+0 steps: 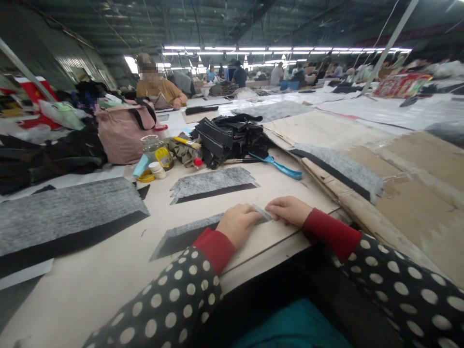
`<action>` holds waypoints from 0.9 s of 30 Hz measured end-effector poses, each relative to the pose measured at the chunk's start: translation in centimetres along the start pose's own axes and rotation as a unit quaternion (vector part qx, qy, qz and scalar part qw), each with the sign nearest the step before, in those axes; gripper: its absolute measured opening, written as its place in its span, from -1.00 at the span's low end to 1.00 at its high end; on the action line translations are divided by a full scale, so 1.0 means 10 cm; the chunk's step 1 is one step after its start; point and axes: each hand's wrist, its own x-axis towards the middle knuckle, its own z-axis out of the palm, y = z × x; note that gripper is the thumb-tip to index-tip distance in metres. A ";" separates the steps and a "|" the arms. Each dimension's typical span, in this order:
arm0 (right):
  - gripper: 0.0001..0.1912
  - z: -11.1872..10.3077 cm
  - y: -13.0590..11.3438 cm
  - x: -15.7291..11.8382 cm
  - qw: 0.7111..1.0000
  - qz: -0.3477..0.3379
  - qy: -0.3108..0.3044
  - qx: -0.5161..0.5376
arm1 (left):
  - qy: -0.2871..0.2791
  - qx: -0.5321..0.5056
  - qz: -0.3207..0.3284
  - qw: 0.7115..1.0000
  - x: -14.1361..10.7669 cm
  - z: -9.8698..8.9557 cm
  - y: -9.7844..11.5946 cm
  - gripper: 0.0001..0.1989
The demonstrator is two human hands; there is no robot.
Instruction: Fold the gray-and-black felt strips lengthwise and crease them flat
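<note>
1. Closest to my head camera, teal cloth (293, 326) shows at the bottom edge, with polka-dot sleeves (174, 299) reaching in from both sides and ending in red cuffs (216, 249).
2. I have the left hand (238, 223) lying over the right part of a grey-and-black strip (190, 234), fingers bent and pointing right; I cannot tell whether it grips or only presses.
3. The right hand (290, 210) has its fingertips drawn together at the strip's right end; I cannot make out whether the edge is pinched between them.
4. That strip lies on the pale tabletop (108, 285) near its front edge, grey along the far side, black on the near side; a bit of it shows between my two hands.
5. Over on my left sits a larger grey-and-black stack (65, 212); just past the strip is a smaller stack (213, 181).
6. To my right, another grey-and-black piece (340, 169) lies on cardboard (416, 181).
7. Farther in, I see a blue-handled tool (284, 168), a white pot (157, 170), a glass jar (150, 141), a yellow-handled brush (186, 141) and a heap of black pieces (232, 137).
8. Beyond those are a pink bag (121, 133) and a co-worker in a tan top (165, 89), then distant people under bright tube lights (290, 49).
</note>
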 end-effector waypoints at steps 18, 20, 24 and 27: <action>-0.83 -0.09 0.02 0.04 0.945 0.104 -0.128 0.282 | -0.011 0.022 -0.015 1.000 -0.01 -0.02 0.02 -0.76; -0.83 -0.09 0.05 0.05 0.934 0.107 -0.134 0.313 | -0.010 0.019 -0.019 1.000 -0.01 -0.02 0.02 -0.76; -0.84 -0.06 0.03 0.07 0.954 0.103 -0.154 0.236 | -0.011 0.019 -0.017 1.000 -0.01 -0.01 0.02 -0.77; -0.82 0.00 0.00 0.06 0.993 0.038 -0.065 0.094 | -0.007 0.019 -0.028 0.999 -0.01 -0.02 0.03 -0.78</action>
